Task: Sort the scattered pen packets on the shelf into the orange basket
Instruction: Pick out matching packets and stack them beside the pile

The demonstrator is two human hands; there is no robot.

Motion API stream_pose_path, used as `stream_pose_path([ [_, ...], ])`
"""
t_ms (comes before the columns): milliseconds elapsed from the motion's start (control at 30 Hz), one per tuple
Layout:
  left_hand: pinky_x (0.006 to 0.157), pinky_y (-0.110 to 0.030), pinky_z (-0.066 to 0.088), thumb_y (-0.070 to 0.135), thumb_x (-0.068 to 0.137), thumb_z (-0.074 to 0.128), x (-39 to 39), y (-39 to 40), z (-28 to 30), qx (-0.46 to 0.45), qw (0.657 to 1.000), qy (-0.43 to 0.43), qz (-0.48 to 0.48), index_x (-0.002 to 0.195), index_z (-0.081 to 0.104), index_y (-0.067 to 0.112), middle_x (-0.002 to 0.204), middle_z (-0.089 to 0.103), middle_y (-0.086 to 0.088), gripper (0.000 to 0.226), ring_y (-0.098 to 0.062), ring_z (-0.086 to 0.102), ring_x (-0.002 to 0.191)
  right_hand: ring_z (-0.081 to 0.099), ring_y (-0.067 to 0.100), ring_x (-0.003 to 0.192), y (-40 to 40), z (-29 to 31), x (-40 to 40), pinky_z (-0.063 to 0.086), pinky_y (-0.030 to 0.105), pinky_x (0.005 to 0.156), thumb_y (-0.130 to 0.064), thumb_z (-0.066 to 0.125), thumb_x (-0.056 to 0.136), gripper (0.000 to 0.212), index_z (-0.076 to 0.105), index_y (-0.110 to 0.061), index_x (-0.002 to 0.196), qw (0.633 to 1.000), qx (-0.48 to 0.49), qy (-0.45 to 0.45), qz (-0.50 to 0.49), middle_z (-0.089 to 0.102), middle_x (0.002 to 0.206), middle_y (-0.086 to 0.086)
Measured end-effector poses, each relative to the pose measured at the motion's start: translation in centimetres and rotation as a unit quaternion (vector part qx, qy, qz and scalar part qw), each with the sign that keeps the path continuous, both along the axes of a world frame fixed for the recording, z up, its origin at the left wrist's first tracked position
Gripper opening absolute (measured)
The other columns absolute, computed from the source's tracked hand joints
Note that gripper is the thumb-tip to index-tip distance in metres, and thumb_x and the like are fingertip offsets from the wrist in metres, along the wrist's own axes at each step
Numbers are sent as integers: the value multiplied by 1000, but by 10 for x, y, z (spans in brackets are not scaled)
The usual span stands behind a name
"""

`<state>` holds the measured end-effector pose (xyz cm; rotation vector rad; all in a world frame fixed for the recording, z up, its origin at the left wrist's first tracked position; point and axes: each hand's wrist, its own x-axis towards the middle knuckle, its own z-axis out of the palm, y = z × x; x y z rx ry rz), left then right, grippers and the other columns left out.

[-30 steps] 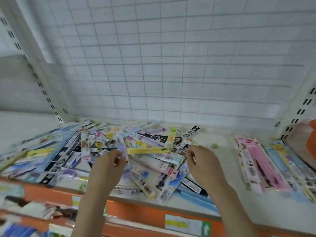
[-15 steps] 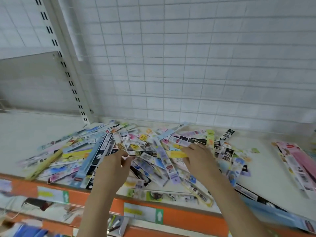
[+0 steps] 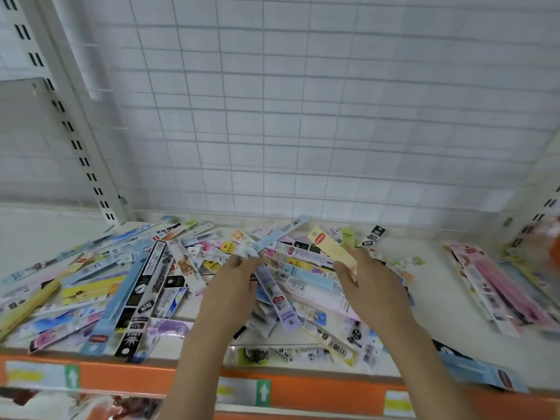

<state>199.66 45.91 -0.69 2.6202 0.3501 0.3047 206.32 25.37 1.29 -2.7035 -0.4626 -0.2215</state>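
Note:
A heap of scattered pen packets (image 3: 145,280) covers the left and middle of the white shelf (image 3: 430,286). My left hand (image 3: 233,289) reaches over the heap, and its fingertips pinch a lilac and blue pen packet (image 3: 280,304) that slants down to the right. My right hand (image 3: 369,283) holds a pale yellow pen packet (image 3: 328,248) with a red label, tilted up above the heap. A blurred orange shape (image 3: 555,237), perhaps the basket, is cut off by the right edge.
A second, neater group of pink packets (image 3: 497,286) lies at the right of the shelf. A white wire grid (image 3: 303,116) closes the back. A slotted upright (image 3: 75,140) stands at the left. The shelf's orange front rail (image 3: 136,380) carries price labels.
The view has swung left and moved closer to the heap. My right hand has lifted the yellow packet off the pile, and my left hand has closed on the lilac packet.

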Motion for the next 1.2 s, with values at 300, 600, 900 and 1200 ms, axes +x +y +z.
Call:
stream_pose_path([
  [300, 98, -36, 38, 16, 93, 50, 28, -13, 10, 202, 972, 106, -61, 120, 60, 38, 136, 36, -1, 36, -23, 39, 122, 50, 19, 66, -22, -12, 12, 30, 24, 46, -29, 44, 96, 12, 48, -18, 100, 999, -31, 27, 5, 52, 73, -3],
  [600, 107, -39, 26, 16, 93, 45, 27, -15, 9, 242, 953, 155, -100, 130, 50, 40, 143, 37, 7, 44, -20, 30, 132, 53, 19, 69, -32, -18, 18, 36, 29, 52, -27, 45, 95, 14, 53, -17, 100, 999, -5, 34, 35, 56, 75, -2],
  [900, 70, -30, 28, 25, 98, 41, 29, 3, 19, 193, 975, -79, -73, 98, 61, 11, 75, 55, -1, 24, -25, 49, 74, 53, 17, 59, -39, -18, 25, 43, 30, 53, -28, 47, 94, 14, 56, -18, 96, 1000, 11, 21, 13, 56, 69, -2],
  [1200, 52, -29, 28, 24, 97, 41, 0, 49, 25, 112, 988, -102, 41, 84, 40, 19, 60, 38, 7, 14, -27, 46, 64, 52, 17, 71, 15, -17, 12, 35, 27, 52, -45, 53, 90, 24, 55, -21, 93, 991, -50, 64, 106, 52, 74, -7],
])
